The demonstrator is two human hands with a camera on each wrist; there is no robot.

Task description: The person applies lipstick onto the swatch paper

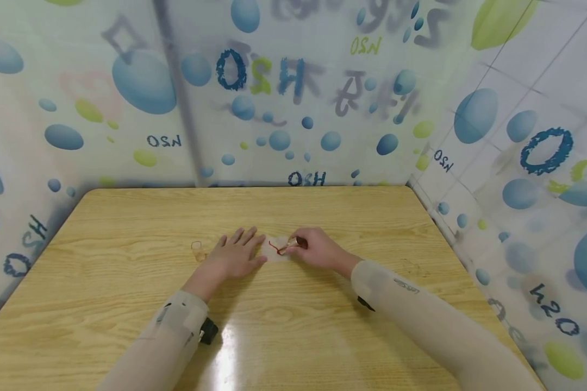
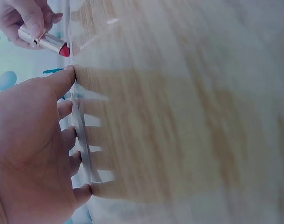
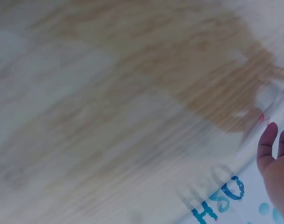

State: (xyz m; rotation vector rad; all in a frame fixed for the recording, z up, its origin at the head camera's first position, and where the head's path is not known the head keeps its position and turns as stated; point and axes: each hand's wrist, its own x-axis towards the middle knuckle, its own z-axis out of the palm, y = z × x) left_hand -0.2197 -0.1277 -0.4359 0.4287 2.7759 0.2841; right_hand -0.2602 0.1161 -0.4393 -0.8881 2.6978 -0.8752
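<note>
My right hand (image 1: 318,248) pinches a lipstick (image 1: 293,244) with a silvery case and a red tip. The tip meets a small white sheet (image 1: 270,253) on the table, where a bent red line (image 1: 274,247) shows. In the left wrist view the red end of the lipstick (image 2: 51,43) points down at the table. Palm down, my left hand (image 1: 235,254) lies with fingers spread, thumb and fingertips at the sheet's left side. The right wrist view catches only part of the right hand (image 3: 280,168); the lipstick is hidden there.
A wooden table (image 1: 283,320) with a glossy top lies under both hands. Left of the left hand is a thin loop-shaped outline (image 1: 197,247). Printed curtains (image 1: 279,119) with blue and green drops stand behind the table and along its sides.
</note>
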